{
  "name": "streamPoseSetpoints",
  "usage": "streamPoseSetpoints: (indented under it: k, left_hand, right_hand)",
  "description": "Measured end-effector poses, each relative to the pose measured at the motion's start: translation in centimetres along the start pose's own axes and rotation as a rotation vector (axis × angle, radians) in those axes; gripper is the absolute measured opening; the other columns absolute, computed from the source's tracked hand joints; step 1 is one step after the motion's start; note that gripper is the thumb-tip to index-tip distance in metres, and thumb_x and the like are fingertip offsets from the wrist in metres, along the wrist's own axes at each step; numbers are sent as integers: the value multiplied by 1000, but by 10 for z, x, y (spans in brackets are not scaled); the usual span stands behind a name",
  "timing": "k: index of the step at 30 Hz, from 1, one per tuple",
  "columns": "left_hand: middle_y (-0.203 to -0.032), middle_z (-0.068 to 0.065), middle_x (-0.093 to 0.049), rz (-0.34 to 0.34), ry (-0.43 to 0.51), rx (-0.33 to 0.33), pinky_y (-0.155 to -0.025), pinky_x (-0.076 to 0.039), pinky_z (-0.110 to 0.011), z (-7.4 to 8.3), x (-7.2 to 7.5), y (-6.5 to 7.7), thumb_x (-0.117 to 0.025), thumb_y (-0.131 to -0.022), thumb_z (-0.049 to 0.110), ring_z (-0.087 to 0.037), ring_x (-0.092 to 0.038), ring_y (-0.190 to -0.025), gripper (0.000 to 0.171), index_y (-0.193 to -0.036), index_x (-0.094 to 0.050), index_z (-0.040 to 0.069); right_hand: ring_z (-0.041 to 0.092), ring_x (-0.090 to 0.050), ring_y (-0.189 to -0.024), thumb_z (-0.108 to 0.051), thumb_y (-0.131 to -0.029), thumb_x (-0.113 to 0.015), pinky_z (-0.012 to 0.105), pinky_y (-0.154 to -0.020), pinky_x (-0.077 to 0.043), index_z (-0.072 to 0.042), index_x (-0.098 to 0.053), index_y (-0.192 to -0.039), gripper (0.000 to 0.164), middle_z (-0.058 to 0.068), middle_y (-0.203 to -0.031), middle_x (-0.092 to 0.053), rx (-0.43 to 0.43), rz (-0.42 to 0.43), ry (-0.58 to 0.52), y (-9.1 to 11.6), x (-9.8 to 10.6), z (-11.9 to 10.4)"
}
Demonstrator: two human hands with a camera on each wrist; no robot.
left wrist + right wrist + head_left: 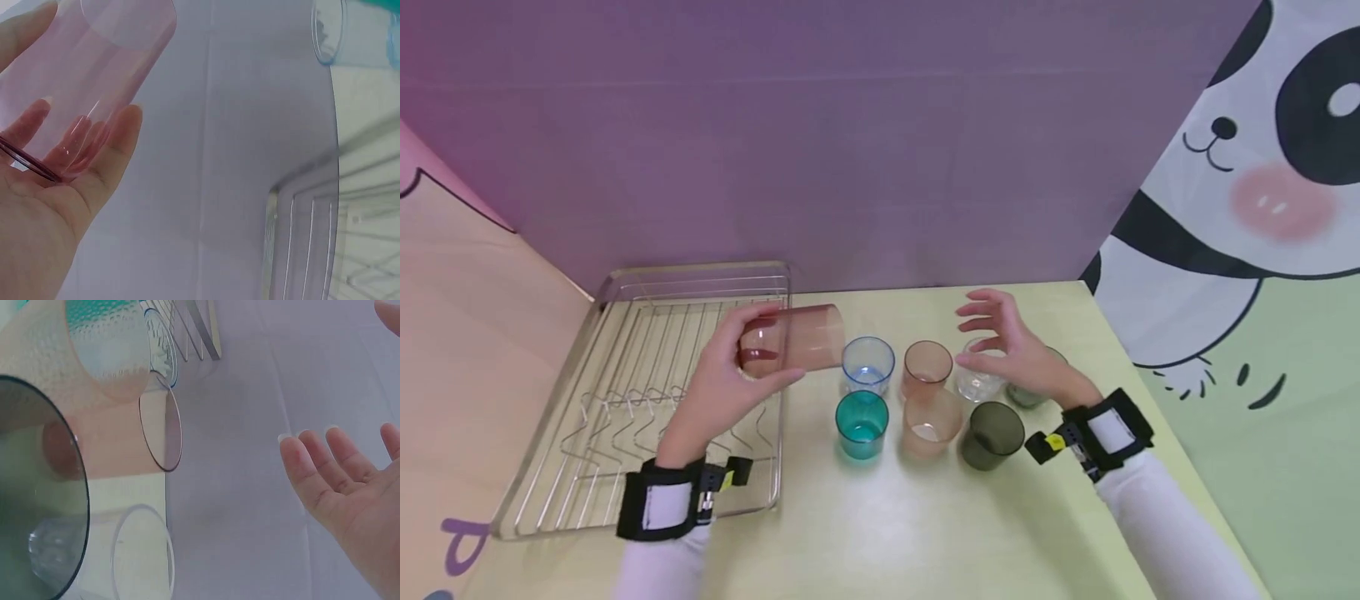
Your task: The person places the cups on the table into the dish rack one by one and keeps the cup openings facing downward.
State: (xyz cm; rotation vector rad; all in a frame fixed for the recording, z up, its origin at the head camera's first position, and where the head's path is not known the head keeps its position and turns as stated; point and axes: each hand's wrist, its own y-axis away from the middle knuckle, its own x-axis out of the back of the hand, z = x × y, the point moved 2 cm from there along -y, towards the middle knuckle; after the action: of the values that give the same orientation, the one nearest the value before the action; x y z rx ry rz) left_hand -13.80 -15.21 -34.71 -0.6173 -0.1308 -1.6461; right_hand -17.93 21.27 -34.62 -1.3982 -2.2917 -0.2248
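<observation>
My left hand [717, 396] grips a tall pink glass [811, 337] near its base, thumb and fingers around it. The glass lies sideways in the air over the right edge of the wire rack [782, 454], mouth to the right. In the left wrist view the fingers show through its pink wall [94, 69]. Above the clear glass [972, 387] and the grey-green glass [1024, 397] hovers my right hand [1024, 354], fingers loosely bent and holding nothing. In the right wrist view that hand [362, 487] is apart from the glasses.
A blue-rimmed glass [868, 360], teal glass [862, 427], brownish-pink glass [927, 363], peach glass [932, 423] and dark grey glass [992, 437] stand upright close together on the table [880, 533]. The rack is at the left. A purple cloth wall [880, 167] rises behind.
</observation>
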Motion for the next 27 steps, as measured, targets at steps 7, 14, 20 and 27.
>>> streamPoseSetpoints:
  k: [7, 14, 20, 27]
  left_hand:
    - [-142, -10, -47, 7, -5, 18, -82, -54, -12, -6, 14, 8, -81, -82, 22, -27, -60, -110, 80, -149, -37, 16]
    - [-140, -9, -47, 32, -45, 26, -82, -53, -10, -13, 26, 20, -82, -81, 20, -20, -55, -112, 80, -148, -38, 15]
    - [-139, -9, -47, 19, -132, 56, -82, -52, -9, -23, 37, 30, -82, -81, 24, -16, -54, -109, 81, -147, -38, 12]
    - [-135, -12, -49, -10, -201, 50, -80, -49, -7, -29, 48, 41, -82, -81, 23, -20, -50, -113, 77, -144, -42, 10]
  right_hand:
    - [15, -50, -121, -4, -91, -67, 23, -93, -52, -8, -16, -148, 77, 17, -143, -40, -13, 14, 16, 3, 7, 3]
    - [14, -51, -119, -5, -91, -66, 21, -92, -50, -8, -16, -149, 76, 18, -144, -40, -45, 28, 30, 5, 14, 7]
    - [20, -51, -121, -7, -92, -66, 20, -93, -49, -8, -15, -149, 76, 18, -144, -39, -79, 37, 46, 6, 19, 12]
    - [37, -48, -127, -12, -93, -66, 17, -93, -48, -10, -15, -150, 76, 19, -146, -38, -134, 52, 51, 7, 26, 22]
